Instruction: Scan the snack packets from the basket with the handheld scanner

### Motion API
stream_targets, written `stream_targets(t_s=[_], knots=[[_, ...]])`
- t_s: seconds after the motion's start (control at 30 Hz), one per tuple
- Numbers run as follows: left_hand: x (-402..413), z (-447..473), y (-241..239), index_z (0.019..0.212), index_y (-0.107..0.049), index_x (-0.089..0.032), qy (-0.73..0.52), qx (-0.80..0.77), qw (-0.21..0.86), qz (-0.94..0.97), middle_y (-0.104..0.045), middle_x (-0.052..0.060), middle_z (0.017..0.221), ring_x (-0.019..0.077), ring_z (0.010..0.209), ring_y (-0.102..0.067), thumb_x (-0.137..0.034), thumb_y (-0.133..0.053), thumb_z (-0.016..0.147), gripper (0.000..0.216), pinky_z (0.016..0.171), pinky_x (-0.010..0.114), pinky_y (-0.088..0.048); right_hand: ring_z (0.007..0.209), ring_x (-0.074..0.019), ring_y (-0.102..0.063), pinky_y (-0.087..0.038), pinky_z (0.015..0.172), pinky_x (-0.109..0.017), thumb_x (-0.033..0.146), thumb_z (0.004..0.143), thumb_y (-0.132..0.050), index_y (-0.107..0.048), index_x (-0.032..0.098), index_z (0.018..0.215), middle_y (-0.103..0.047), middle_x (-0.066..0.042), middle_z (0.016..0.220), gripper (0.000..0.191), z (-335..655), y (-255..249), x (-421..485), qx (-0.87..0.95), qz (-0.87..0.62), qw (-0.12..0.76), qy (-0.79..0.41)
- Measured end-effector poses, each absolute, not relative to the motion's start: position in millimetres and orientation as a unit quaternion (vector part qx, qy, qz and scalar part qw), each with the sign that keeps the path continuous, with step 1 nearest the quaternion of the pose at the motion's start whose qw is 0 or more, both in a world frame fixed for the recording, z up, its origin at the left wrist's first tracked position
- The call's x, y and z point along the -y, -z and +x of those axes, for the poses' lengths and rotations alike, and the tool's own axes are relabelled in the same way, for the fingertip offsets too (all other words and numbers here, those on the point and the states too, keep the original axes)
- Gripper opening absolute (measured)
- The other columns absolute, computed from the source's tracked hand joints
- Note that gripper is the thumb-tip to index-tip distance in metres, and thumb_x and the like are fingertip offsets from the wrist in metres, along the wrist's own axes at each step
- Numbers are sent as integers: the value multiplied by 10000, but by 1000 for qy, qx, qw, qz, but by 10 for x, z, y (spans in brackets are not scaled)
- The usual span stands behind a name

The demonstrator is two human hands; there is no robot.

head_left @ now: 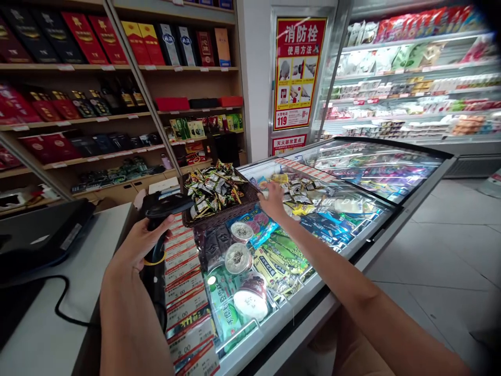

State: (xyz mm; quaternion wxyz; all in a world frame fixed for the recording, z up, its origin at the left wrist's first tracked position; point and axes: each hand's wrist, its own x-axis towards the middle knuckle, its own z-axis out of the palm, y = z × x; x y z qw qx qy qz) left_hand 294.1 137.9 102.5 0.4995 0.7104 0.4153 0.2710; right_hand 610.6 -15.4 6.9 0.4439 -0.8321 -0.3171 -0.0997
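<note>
My left hand (138,244) is wrapped round the grip of a black barcode scanner (160,209), held over the edge of the white counter (50,324). My right hand (273,200) reaches out over the glass-topped freezer chest (297,308), its fingers flat and spread on the glass lid just right of a dark wicker basket (230,211). The basket is heaped with small wrapped sweets (213,189) and stands on the freezer's left end. Under the glass lie ice-cream tubs (237,257) and bagged ices.
A strip of red-and-white price labels (187,308) runs along the freezer's left rim. A black register device (35,237) with a cable sits on the counter. Wooden shelves (117,115) of boxed goods stand behind. An open chiller (410,83) and tiled floor lie to the right.
</note>
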Motion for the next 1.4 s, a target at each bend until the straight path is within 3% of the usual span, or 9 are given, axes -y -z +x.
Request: stream_targets(t_s=[0.1, 0.3, 0.47, 0.57, 0.67, 0.83, 0.97, 1.13, 1.4], knots=[[-1441, 2832, -1004, 794, -597, -192, -270, -423, 511, 698, -642, -8, 604, 154, 590, -567, -646, -868, 554, 581, 511, 239, -448, 1198, -307, -545, -410, 1031, -445, 361, 926, -547, -739, 241, 1025, -660, -90, 1208, 247, 5686, -277, -241, 434, -815, 382, 15], [-1444, 2750, -993, 805, -601, -195, -274, -418, 522, 691, -663, 0, 620, 156, 599, -577, -626, -869, 570, 559, 502, 232, -459, 910, -298, -663, -462, 884, -400, 660, 880, -547, -687, 220, 663, -681, -92, 763, 510, 5105, -554, -914, 442, -839, 296, -114], [-1434, 2776, -983, 806, -596, -193, -284, -393, 538, 689, -640, -12, 607, 153, 580, -571, -577, -896, 550, 551, 508, 240, -468, 807, -201, -640, -487, 746, -304, 425, 878, -594, -558, 212, 680, -620, -14, 741, 293, 5085, -565, -945, 406, -763, 483, -138], [-1382, 2832, -1006, 827, -589, -193, -264, -389, 540, 698, -641, -11, 641, 155, 584, -577, -622, -879, 535, 594, 504, 244, -466, 750, -155, -608, -493, 680, -264, 461, 872, -536, -501, 224, 749, -574, 27, 729, 270, 5307, -486, -664, 364, -636, 660, -166], [-1292, 2912, -1042, 856, -596, -189, -225, -371, 521, 735, -630, -16, 651, 143, 570, -549, -679, -827, 573, 611, 483, 231, -425, 690, -142, -549, -465, 635, -254, 544, 802, -597, -494, 228, 760, -540, 46, 692, 335, 5619, -404, -245, 308, -579, 741, -144], [-1083, 3145, -1089, 808, -611, -196, -203, -285, 502, 791, -612, -21, 685, 150, 627, -543, -660, -791, 634, 528, 537, 233, -412, 599, -119, -464, -380, 589, -248, 576, 687, -741, -473, 226, 669, -482, 64, 603, 441, 5986, -282, 303, 275, -537, 779, -170], [-929, 3381, -1071, 868, -672, -198, -160, -217, 493, 827, -660, 12, 796, 167, 672, -554, -619, -785, 660, 483, 584, 250, -439, 584, -125, -517, -382, 575, -256, 539, 614, -828, -544, 216, 695, -579, 51, 636, 438, 6051, -246, 433, 264, -497, 782, -267], [-902, 3522, -963, 1028, -690, -213, -148, -213, 490, 833, -667, 14, 829, 183, 698, -559, -611, -783, 669, 544, 605, 258, -467, 599, -122, -542, -393, 592, -250, 503, 620, -837, -585, 207, 704, -613, 50, 657, 397, 6115, -236, 461, 266, -482, 787, -279], [-935, 3547, -948, 917, -685, -205, -174, -221, 474, 834, -645, 4, 787, 165, 685, -547, -634, -793, 647, 518, 554, 219, -437, 582, -117, -543, -427, 582, -249, 473, 660, -811, -578, 206, 690, -598, 44, 646, 355, 6220, -131, 427, 269, -479, 790, -271]])
